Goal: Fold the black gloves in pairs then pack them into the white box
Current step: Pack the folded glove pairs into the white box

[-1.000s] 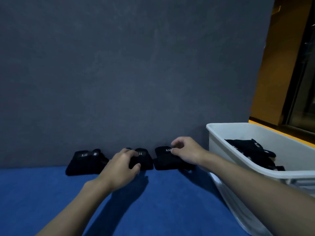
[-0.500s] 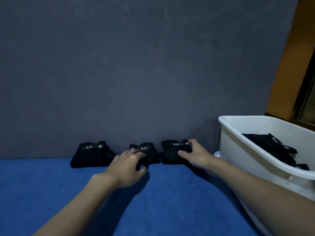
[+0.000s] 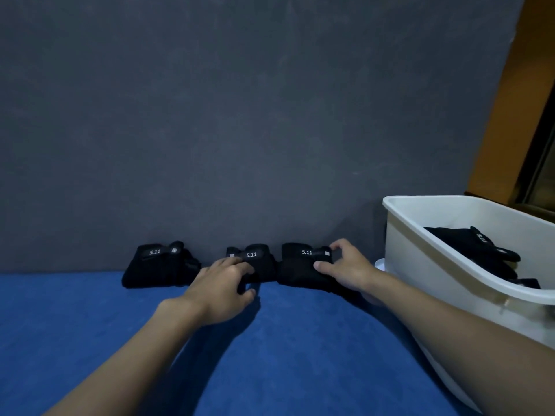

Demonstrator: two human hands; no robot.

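Note:
Three folded black glove pairs with white "5.11" labels lie in a row on the blue surface against the grey wall. The left pair (image 3: 159,265) lies untouched. My left hand (image 3: 223,285) grips the middle pair (image 3: 259,261), fingers on top and thumb at its front. My right hand (image 3: 345,268) grips the right pair (image 3: 300,264) from its right end, thumb in front. The white box (image 3: 420,244) stands at the right, with loose black gloves (image 3: 477,250) inside.
The grey wall (image 3: 240,115) rises directly behind the row of gloves. The blue surface (image 3: 285,355) stretches toward me between my forearms. An orange wall and a dark door frame (image 3: 528,115) show at the far right, behind the box.
My right hand has slid from the top of the right pair to its right end and closed round it. My left hand stayed on the middle pair. The camera view shifted slightly.

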